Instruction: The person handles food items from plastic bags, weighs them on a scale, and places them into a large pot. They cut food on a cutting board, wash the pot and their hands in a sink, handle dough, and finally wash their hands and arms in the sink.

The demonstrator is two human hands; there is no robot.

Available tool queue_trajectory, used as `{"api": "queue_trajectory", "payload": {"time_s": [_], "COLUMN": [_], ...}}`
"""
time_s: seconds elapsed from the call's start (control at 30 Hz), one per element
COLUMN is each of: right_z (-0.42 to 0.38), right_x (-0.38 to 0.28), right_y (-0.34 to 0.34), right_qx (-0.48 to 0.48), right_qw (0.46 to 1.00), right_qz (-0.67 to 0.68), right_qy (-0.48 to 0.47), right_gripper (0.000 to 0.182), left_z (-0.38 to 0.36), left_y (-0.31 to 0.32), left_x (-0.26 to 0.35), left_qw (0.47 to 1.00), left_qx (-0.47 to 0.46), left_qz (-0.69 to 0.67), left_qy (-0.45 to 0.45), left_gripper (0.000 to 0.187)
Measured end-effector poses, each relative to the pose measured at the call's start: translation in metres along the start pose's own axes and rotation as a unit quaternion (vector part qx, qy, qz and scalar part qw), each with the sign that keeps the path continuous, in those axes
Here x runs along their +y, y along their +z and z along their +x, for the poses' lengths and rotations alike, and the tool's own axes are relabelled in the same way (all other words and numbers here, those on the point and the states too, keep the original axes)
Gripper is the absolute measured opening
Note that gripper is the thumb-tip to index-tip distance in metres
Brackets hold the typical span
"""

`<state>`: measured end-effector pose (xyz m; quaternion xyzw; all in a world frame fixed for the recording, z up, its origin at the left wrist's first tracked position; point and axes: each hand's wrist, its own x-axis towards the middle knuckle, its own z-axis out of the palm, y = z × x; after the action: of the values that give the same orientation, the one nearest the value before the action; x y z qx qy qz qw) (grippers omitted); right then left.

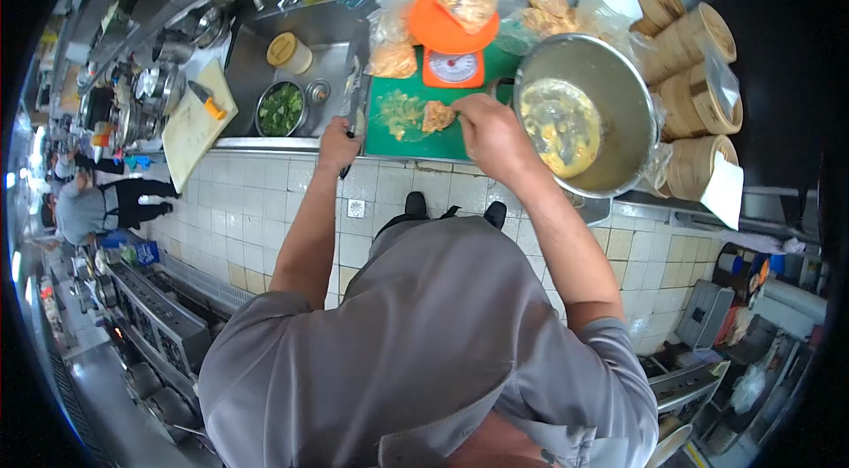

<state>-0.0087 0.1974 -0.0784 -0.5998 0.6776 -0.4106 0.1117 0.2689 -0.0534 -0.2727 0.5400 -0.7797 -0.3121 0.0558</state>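
My right hand (492, 134) is closed in a pinch at the right edge of an orange-brown clump of food (438, 117), low over the green cutting board (442, 148). Whether a small tool sits between the fingertips is hidden. Pale, wet scraps (401, 114) lie left of the clump. My left hand (339, 148) is closed around a dark, narrow object (345, 172) at the counter's front edge, beside the board's left side. Behind the clump stands an orange kitchen scale (454, 70) with a bag of food (469, 6) on its pan. A large metal pot (632, 145) with yellowish residue inside is just right of my right hand.
Left is a sink (340, 61) holding a lidded tub (289, 53) and a bowl of greens (281, 110). A knife (207, 101) lies on a white board (190, 145). Bamboo steamers (699, 105) stack at right; food bags (392, 43) crowd the back. Another person (88, 207) stands far left.
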Motion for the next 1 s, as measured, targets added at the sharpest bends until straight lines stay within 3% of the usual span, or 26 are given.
{"api": "queue_trajectory", "payload": {"time_s": [0.03, 0.1, 0.17, 0.23, 0.3, 0.33, 0.47, 0.57, 0.63, 0.67, 0.73, 0.77, 0.83, 0.87, 0.9, 0.97, 1.0], "right_z": [0.015, 0.032, 0.029, 0.033, 0.041, 0.047, 0.055, 0.05, 0.042, 0.038, 0.035, 0.025, 0.007, 0.013, 0.011, 0.006, 0.005], "right_x": [0.013, 0.042, 0.063, 0.076, 0.082, 0.082, 0.078, 0.08, 0.097, 0.092, 0.07, 0.082, 0.109, 0.075, 0.076, 0.081, 0.087], "right_y": [0.031, 0.091, 0.125, 0.137, 0.139, 0.14, 0.14, 0.148, 0.16, 0.16, 0.151, 0.153, 0.165, 0.14, 0.142, 0.149, 0.154], "right_qx": [-0.012, -0.172, -0.174, -0.176, -0.251, -0.279, -0.333, -0.305, -0.182, -0.183, -0.169, -0.169, -0.106, -0.132, -0.133, -0.07, -0.071], "right_qw": [1.0, 0.967, 0.962, 0.957, 0.936, 0.92, 0.901, 0.92, 0.946, 0.944, 0.827, 0.824, 0.958, 0.953, 0.953, 0.995, 0.995], "right_qz": [-0.002, -0.115, -0.16, -0.202, -0.194, -0.199, -0.184, -0.14, 0.078, 0.082, 0.281, 0.282, 0.012, -0.076, -0.073, -0.036, -0.031], "right_qy": [-0.003, 0.147, 0.133, 0.113, 0.15, 0.19, 0.208, 0.202, 0.257, 0.261, 0.458, 0.462, 0.267, 0.262, 0.262, 0.061, 0.061], "right_gripper": [0.026, 0.032, 0.036, 0.04, 0.027, 0.026, 0.024, 0.021, 0.021, 0.021, 0.021, 0.021, 0.022, 0.024, 0.024, 0.022, 0.022], "left_z": [-0.004, -0.018, -0.032, -0.039, -0.043, -0.042, -0.044, -0.064, -0.082, -0.098, -0.125, -0.138, -0.157, -0.164, -0.17, -0.184, -0.191], "left_y": [-0.001, -0.006, -0.017, -0.017, -0.001, 0.009, -0.001, -0.013, -0.013, -0.028, -0.033, -0.031, -0.02, -0.01, -0.002, 0.017, 0.022], "left_x": [0.006, 0.023, 0.042, 0.034, 0.016, 0.011, 0.016, 0.017, 0.004, 0.014, 0.026, 0.032, 0.042, 0.041, 0.041, 0.053, 0.065], "left_qw": [0.999, 0.998, 0.992, 0.994, 0.998, 0.997, 0.993, 0.978, 0.959, 0.968, 0.964, 0.957, 0.954, 0.962, 0.969, 0.963, 0.966], "left_qx": [0.017, 0.031, 0.052, 0.011, 0.021, 0.065, 0.079, 0.112, 0.189, 0.136, 0.139, 0.147, 0.157, 0.137, 0.119, 0.115, 0.104], "left_qz": [0.024, 0.042, 0.114, 0.11, 0.052, 0.045, -0.067, -0.14, -0.211, -0.191, -0.213, -0.238, -0.249, -0.231, -0.213, -0.237, -0.23], "left_qy": [0.021, 0.035, -0.016, -0.027, -0.029, -0.013, -0.047, -0.105, -0.021, -0.088, -0.081, -0.073, -0.057, -0.052, -0.047, -0.054, -0.051], "left_gripper": [0.051, 0.055, 0.058, 0.06, 0.057, 0.05, 0.044, 0.036, 0.028, 0.026, 0.027, 0.029, 0.03, 0.031, 0.032, 0.033, 0.032]}}
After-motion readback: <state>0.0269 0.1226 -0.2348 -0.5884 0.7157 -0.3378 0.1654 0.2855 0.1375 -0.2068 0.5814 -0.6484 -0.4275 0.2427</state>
